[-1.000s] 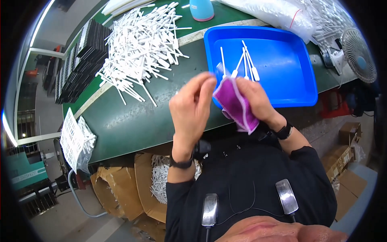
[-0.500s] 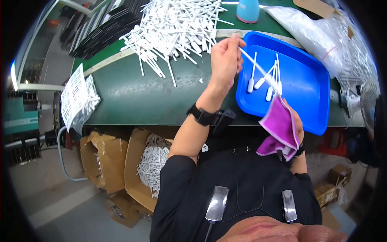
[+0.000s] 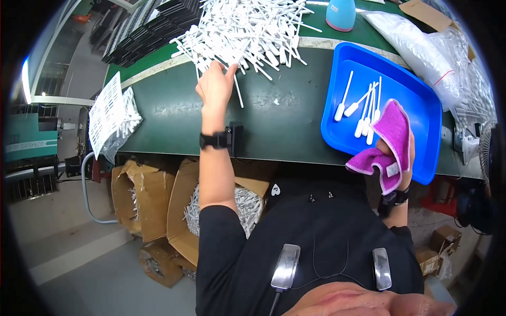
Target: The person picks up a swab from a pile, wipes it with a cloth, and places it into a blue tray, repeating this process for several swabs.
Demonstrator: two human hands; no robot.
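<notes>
My left hand (image 3: 215, 88) is at the near edge of a heap of white sticks (image 3: 247, 37), each with a thicker end. Its thumb and fingers are apart, the fingertips touching the heap. One stick from the heap points toward me beside the thumb. My right hand (image 3: 411, 155) is mostly hidden behind a purple cloth (image 3: 392, 131), which it grips over the near side of the blue tray (image 3: 433, 152). Several white sticks (image 3: 369, 113) lie in the tray, their thick ends toward me, close to the cloth.
A plastic bag of white sticks (image 3: 129, 118) with a printed sheet stands at the table's left. Black stacked trays (image 3: 153, 31) are at the far left. A blue bottle (image 3: 340, 15) and clear plastic bags (image 3: 416, 45) lie beyond the tray. Cardboard boxes (image 3: 182, 210) stand below the table edge.
My left hand has moved left from the tray to the heap, and the stick it held is gone from it. More sticks show in the tray. The cloth has shifted slightly right.
</notes>
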